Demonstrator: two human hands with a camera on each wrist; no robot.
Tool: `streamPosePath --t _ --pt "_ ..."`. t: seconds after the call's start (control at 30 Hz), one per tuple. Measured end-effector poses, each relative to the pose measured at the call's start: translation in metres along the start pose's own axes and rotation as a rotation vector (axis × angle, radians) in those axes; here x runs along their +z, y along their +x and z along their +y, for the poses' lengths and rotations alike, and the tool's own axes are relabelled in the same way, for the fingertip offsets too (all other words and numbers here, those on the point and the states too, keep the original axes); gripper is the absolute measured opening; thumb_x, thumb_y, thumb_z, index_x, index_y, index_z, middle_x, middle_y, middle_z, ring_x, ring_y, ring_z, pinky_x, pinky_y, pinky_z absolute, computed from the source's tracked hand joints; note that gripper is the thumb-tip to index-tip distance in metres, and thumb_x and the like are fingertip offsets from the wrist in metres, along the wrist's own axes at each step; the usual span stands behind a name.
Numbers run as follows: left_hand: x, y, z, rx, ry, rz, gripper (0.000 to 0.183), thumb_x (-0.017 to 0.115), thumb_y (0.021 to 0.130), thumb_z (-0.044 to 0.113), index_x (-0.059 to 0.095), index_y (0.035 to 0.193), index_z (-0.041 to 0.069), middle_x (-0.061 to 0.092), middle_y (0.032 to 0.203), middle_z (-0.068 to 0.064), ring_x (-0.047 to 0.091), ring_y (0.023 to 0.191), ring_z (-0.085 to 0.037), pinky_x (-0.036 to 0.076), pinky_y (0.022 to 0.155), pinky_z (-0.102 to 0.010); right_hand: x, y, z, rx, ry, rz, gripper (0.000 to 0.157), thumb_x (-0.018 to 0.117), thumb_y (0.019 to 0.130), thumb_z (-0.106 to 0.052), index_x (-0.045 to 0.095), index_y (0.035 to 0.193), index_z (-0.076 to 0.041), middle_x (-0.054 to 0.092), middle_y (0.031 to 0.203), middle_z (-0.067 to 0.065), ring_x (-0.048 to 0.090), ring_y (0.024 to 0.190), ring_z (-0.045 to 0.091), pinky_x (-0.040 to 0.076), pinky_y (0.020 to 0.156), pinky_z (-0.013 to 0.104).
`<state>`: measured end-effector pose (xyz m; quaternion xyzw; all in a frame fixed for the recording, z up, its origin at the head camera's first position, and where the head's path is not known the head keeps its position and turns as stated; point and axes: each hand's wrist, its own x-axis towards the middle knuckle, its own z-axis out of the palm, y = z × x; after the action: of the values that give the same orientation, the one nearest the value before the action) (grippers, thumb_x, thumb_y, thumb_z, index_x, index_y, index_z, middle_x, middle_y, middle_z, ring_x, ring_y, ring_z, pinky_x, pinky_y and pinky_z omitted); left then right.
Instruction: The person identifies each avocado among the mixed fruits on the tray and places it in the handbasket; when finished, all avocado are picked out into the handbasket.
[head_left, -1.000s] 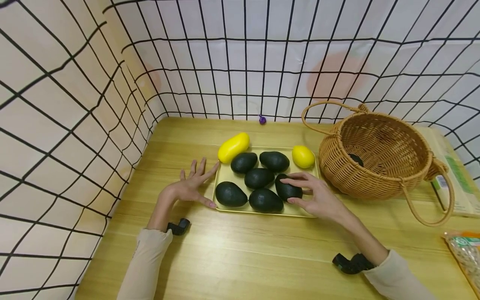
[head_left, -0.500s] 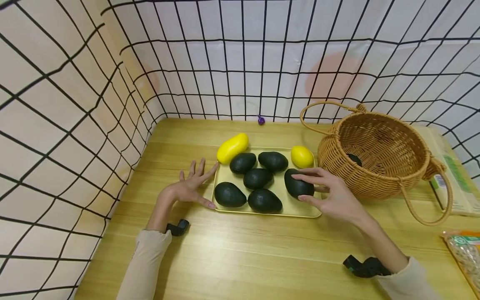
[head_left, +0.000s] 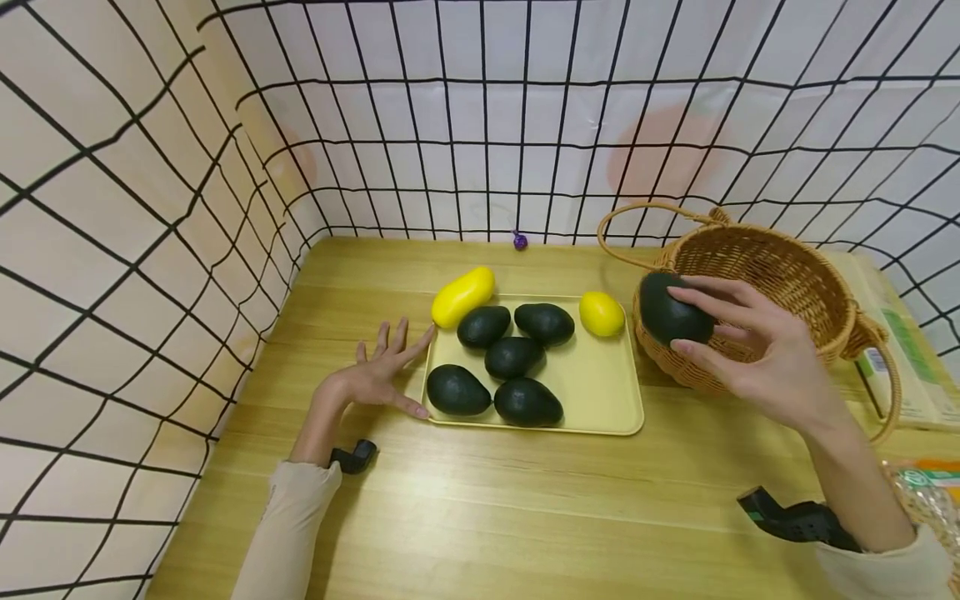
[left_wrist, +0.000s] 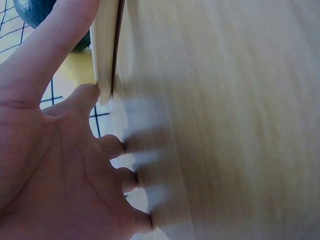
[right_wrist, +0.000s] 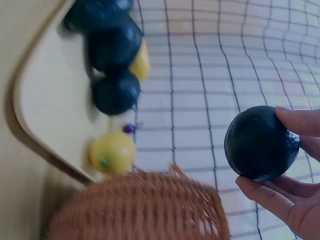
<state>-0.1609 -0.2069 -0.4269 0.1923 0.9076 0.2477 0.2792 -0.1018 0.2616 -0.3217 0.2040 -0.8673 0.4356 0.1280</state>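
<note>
In the head view my right hand [head_left: 765, 350] pinches a dark green avocado [head_left: 671, 310] between thumb and fingers, raised in front of the near left rim of a wicker basket [head_left: 675, 367]. The right wrist view shows that avocado [right_wrist: 260, 144] held at its end, above the basket's weave. A pale yellow tray [head_left: 596, 392] bears several more avocados [head_left: 516, 358], a lemon [head_left: 602, 314] and, at its back left corner, a longer yellow fruit [head_left: 463, 297]. My left hand [head_left: 375, 377] lies with fingers spread, thumb and forefinger tips at the tray's left edge [left_wrist: 103, 50].
Black wire mesh [head_left: 480, 142] stands behind and to the left of the wooden table [head_left: 480, 517]. A small purple thing [head_left: 521, 241] lies near the back mesh. To the right are a pale green package [head_left: 911, 358] and a clear-and-orange bag [head_left: 930, 492].
My right hand has lifted the avocado off the tray's right side and carried it right and up to the basket. The left hand has stayed at the tray's edge.
</note>
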Motion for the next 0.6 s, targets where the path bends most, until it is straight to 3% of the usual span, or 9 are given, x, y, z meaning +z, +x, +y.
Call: streamPosePath --t 0.2,0.37,0.6 --pt "0.000 0.000 0.000 0.001 0.001 -0.001 0.131 0.089 0.077 0.049 -0.003 0.167 0.027 -0.033 0.166 -0.022 -0.035 0.151 -0.049 -0.021 0.112 -0.081 -0.027 0.003 0.012 0.090 -0.010 0.115 0.059 0.079 0.084 0.010 0.067 0.138 -0.009 0.056 0.144 -0.008 0.052 0.127 0.000 0.045 0.090 -0.001" --pt "-0.001 0.000 0.001 0.001 0.007 -0.003 0.131 0.089 0.077 0.049 -0.003 0.167 0.027 -0.033 0.166 -0.022 -0.035 0.151 -0.049 -0.021 0.112 -0.081 -0.043 0.005 0.030 0.102 -0.016 0.183 0.059 0.077 0.084 0.012 0.065 0.140 -0.006 0.054 0.142 -0.014 0.051 0.124 0.000 0.045 0.087 -0.002" --pt "0.000 0.000 0.000 0.003 0.001 -0.001 0.131 0.089 0.077 0.048 -0.003 0.167 0.026 -0.033 0.166 -0.023 -0.035 0.151 -0.049 -0.020 0.112 -0.081 -0.057 0.008 0.052 0.187 -0.105 0.250 0.057 0.079 0.087 0.002 0.066 0.140 -0.014 0.051 0.135 -0.024 0.051 0.115 -0.008 0.043 0.085 -0.004"
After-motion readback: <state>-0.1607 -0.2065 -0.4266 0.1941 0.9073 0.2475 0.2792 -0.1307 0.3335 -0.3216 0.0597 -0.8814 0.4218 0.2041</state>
